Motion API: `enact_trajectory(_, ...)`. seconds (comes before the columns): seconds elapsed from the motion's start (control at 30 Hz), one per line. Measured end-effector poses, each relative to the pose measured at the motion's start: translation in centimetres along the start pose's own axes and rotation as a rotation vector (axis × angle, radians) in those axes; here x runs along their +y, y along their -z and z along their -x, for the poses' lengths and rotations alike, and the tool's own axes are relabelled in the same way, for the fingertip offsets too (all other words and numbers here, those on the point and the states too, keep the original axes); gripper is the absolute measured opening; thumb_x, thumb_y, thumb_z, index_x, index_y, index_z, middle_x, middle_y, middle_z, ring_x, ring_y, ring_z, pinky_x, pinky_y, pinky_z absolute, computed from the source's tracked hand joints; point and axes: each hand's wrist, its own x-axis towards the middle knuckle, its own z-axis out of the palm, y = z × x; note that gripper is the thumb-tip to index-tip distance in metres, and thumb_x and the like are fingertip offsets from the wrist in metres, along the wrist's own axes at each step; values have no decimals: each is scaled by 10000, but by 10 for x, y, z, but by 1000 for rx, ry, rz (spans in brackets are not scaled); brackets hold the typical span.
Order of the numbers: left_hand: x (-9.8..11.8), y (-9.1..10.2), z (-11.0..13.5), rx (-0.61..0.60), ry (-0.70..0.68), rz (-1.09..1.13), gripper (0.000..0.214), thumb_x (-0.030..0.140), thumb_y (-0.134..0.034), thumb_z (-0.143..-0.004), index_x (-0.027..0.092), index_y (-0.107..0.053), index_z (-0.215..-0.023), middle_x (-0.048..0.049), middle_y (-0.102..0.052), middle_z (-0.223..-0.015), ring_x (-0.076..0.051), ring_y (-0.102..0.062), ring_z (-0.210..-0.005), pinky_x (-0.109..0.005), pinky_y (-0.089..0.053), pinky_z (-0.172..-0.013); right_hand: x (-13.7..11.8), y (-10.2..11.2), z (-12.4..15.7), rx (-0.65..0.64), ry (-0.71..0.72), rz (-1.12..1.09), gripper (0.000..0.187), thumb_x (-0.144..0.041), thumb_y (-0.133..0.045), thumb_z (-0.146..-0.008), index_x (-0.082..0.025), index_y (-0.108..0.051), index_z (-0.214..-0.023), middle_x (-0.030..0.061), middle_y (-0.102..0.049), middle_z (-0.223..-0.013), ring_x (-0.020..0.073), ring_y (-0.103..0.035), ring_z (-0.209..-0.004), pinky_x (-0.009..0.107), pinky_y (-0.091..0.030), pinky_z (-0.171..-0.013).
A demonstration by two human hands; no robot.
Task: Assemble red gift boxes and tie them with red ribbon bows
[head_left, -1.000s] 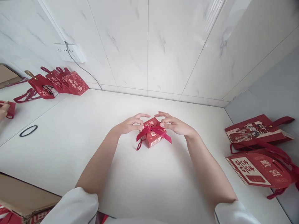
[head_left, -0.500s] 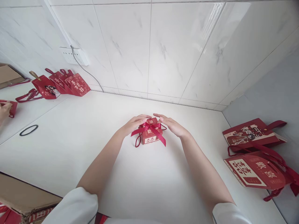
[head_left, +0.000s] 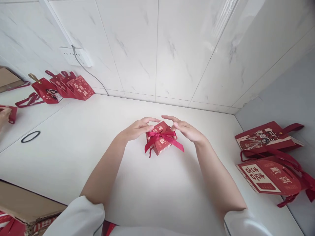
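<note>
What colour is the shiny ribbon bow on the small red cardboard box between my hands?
The ribbon bow is pinkish red, clearest in the head view.

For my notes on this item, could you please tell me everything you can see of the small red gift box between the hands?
The small red gift box looks like printed card, with pale characters on its upper panels. A glossy crimson ribbon bow lies across its top, tails trailing to either side; a dark red cord shows at its left end. Apparently closed, it sits angled on the white tabletop between the left hand and right hand; exact finger contact is unclear.
</note>
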Motion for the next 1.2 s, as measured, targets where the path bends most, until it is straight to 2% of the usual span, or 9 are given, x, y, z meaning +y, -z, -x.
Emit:
enact_trajectory(0.2, -10, -10, -8, -54, 103, 85, 459, 573, -450, -878, 258, -660, -1137, -52, -557, -1326, -204, -639, -921, -378, -502, -855, 10, -3, -4, 20, -71, -11, 583, -595, -355, -941, -224, -648, -600, -46, -447, -1437, 257, -410, -1309, 451, -230, -1139)
enact_trajectory(0.33, -11, -13, -11, -43, 106, 55, 423, 569, -524, -831, 184, -695, -789, -41, -470, -1413, -244, -582, -1078, -373, -465, -926, -4, -1, -1, 234, -40, 196, 341, -517, -461, -931, -250, -670, -971, 37, -527, -1345, 230, -454, -1263, 415, -334, -1054)
enact_trajectory(0.4, -11, -13, -12, -17, 109, 34, 408, 561, -561, -804, 174, -650, -712, -41, -471, -1407, -255, -558, -1115, -378, -457, -933, -23, -8, 6, 338, 41, 364, 250, -439, -513, -926, -236, -635, -1008, 53, -623, -1152, 203, -557, -1094, 350, -417, -930)
enact_trajectory(0.5, -12, -13, -12, 3, 140, 16, 382, 559, -593, -776, 183, -642, -731, -43, -510, -1365, -253, -570, -1078, -397, -458, -917, -53, -41, 21, 210, 75, 574, 203, -309, -440, -971, -222, -620, -931, 23, -659, -860, 144, -588, -732, 272, -431, -681)
enact_trajectory(0.6, -14, -12, -13, -5, 141, 3, 379, 554, -574, -796, 197, -680, -728, -26, -522, -1355, -262, -548, -1121, -402, -439, -953, -66, -94, 30, 100, 122, 934, 187, -174, -454, -938, -184, -597, -818, 23, -602, -708, 151, -518, -618, 284, -374, -603)
enact_trajectory(0.77, -16, -8, -11, 23, 164, 42, 435, 561, -523, -834, 229, -700, -1052, -49, -548, -1324, -251, -555, -1113, -371, -463, -931, -50, -147, 21, 13, 323, 1340, 198, -31, -506, -794, -126, -589, -947, 86, -572, -962, 188, -492, -713, 318, -363, -607)
enact_trajectory(0.9, -14, -3, -8, 64, 139, 64, 428, 552, -546, -828, 214, -710, -1034, -66, -546, -1321, -260, -554, -1127, -377, -471, -933, -29, -145, 9, 145, 258, 1406, 360, -21, -464, -824, -105, -530, -1168, 119, -552, -1092, 198, -490, -759, 334, -375, -621)
enact_trajectory(1.03, -12, -2, -7, 112, 138, 8, 398, 558, -571, -804, 196, -727, -861, -69, -538, -1320, -261, -577, -1076, -408, -474, -912, -11, -141, 1, 174, 271, 1394, 236, 31, -416, -825, -130, -578, -883, 50, -535, -759, 184, -482, -669, 316, -333, -582)
enact_trajectory(1.2, -11, -5, -7, 138, 157, -21, 371, 551, -557, -815, 203, -673, -873, -58, -555, -1289, -242, -573, -1076, -415, -453, -943, -11, -140, 1, 131, 263, 1311, 234, 66, -436, -757, -139, -536, -811, 42, -528, -743, 173, -492, -651, 312, -350, -628)
